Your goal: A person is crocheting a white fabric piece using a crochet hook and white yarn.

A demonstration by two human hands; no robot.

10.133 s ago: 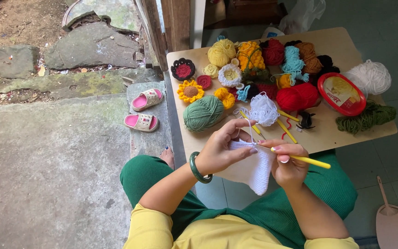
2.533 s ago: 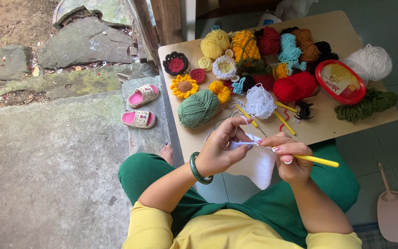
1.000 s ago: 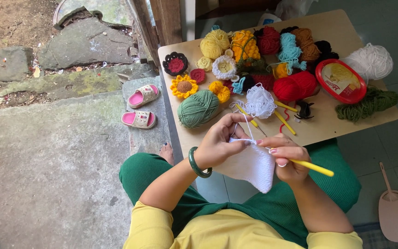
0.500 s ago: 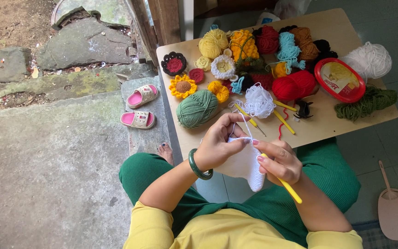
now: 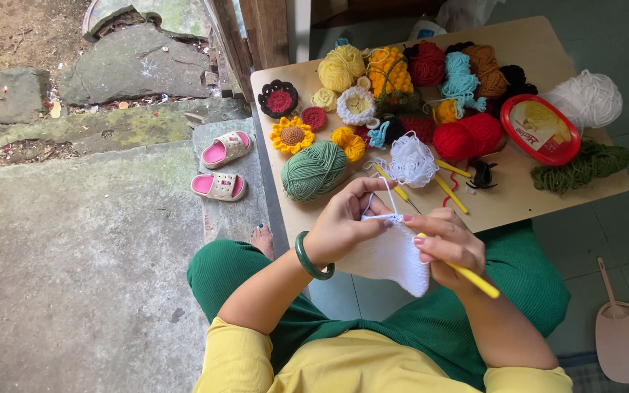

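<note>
- Left hand (image 5: 343,225): fingers curled closed on the top edge of a white crocheted piece (image 5: 394,255), thumb and fingertips pinching it; a dark green bangle (image 5: 311,258) sits on the wrist.
- Right hand (image 5: 449,244): closed round a yellow crochet hook (image 5: 475,279), whose handle juts out past the hand toward the lower right; the hook's tip is hidden at the fabric's edge.
- White crocheted piece: held between both hands, hanging over the lap in front of the table edge; a thin white strand runs up from it to a loose white yarn clump (image 5: 413,161) on the table.
- Wooden table (image 5: 533,196): just beyond the hands, crowded with yarn.
- Sage-green yarn ball (image 5: 314,169): near the table's front left, close to the left hand.
- Spare yellow hooks (image 5: 449,191): lying beside the white clump.
- Crocheted sunflower (image 5: 292,135) and a dark flower with red centre (image 5: 278,100): behind the green ball.
- Red yarn balls (image 5: 467,138), yellow ball (image 5: 340,70), teal and brown skeins: further back.
- Red-rimmed oval tin (image 5: 540,129): right side, with olive yarn (image 5: 580,166) and a large white ball (image 5: 587,98) next to it.
- Pink slippers (image 5: 220,167): a pair on the stone step, left of the table.
- Clothing: green trousers (image 5: 533,291), yellow top.
- Flat paddle-shaped object (image 5: 627,338): on the tiled floor at the lower right.
</note>
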